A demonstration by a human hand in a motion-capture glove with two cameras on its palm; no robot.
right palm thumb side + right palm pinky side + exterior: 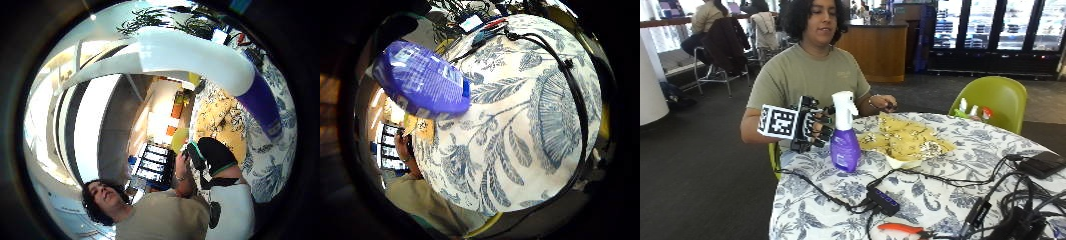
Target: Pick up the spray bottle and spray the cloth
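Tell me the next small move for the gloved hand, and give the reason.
Probably close the fingers around the bottle's neck. In the outside view the gloved right hand sits beside the purple spray bottle, which stands upright on the table; whether it is gripped cannot be told. The yellow cloth lies just beyond.

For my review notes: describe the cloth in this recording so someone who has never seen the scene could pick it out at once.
Start at the round table with the blue-and-white floral cover. Near its middle, just beyond the purple spray bottle, lies the cloth, crumpled in a loose heap. It is the only yellow, leaf-patterned fabric there, unlike the black cables and boxes nearer the camera.
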